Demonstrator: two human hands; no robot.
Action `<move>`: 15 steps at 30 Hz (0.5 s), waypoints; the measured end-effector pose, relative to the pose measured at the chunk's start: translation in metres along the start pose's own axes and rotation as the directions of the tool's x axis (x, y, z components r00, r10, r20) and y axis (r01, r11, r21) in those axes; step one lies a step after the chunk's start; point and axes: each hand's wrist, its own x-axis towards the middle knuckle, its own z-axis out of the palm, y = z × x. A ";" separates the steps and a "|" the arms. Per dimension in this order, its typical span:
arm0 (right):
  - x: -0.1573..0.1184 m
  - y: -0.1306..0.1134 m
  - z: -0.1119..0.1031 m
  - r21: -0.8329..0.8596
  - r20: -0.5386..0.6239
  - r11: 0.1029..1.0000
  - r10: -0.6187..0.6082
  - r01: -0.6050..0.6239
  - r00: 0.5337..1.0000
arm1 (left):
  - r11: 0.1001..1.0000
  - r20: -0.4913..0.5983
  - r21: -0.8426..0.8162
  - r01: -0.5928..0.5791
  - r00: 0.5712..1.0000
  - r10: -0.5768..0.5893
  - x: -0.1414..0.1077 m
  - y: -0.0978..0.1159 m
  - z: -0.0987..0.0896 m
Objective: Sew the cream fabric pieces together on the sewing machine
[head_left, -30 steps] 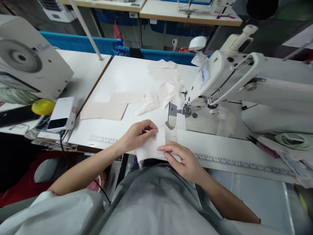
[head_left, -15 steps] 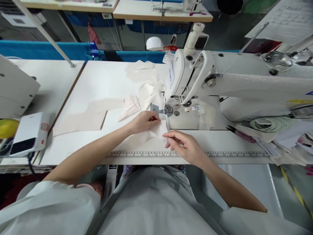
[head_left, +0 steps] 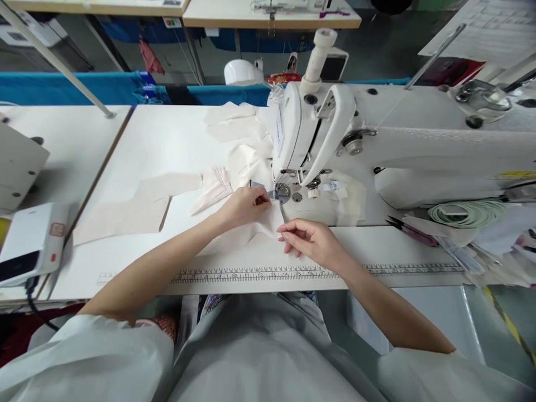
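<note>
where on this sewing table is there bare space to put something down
Bare table lies behind the flat fabric pieces, left of the fabric heap. Another strip runs along the ruler. It is crowded by the sewing machine, where left hand and right hand press the white cloth, and at the clutter far right.

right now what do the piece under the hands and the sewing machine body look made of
The piece under the left hand and right hand looks like thin cream woven fabric, matte: it creases softly and lies limp on the table. The sewing machine body seems painted metal or hard plastic, off-white with a slight sheen; its rigid rounded edges suggest a casting, though I can't be sure.
</note>
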 end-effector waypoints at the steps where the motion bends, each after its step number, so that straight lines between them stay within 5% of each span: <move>1: 0.001 0.001 0.000 0.008 -0.002 1.000 0.010 -0.010 1.000 | 1.000 -0.002 0.010 0.009 1.000 -0.009 0.001 0.000 0.001; 15: 0.003 0.001 0.000 -0.093 -0.029 0.995 0.036 -0.039 0.999 | 0.989 0.011 0.120 0.084 0.996 -0.085 0.007 0.000 0.004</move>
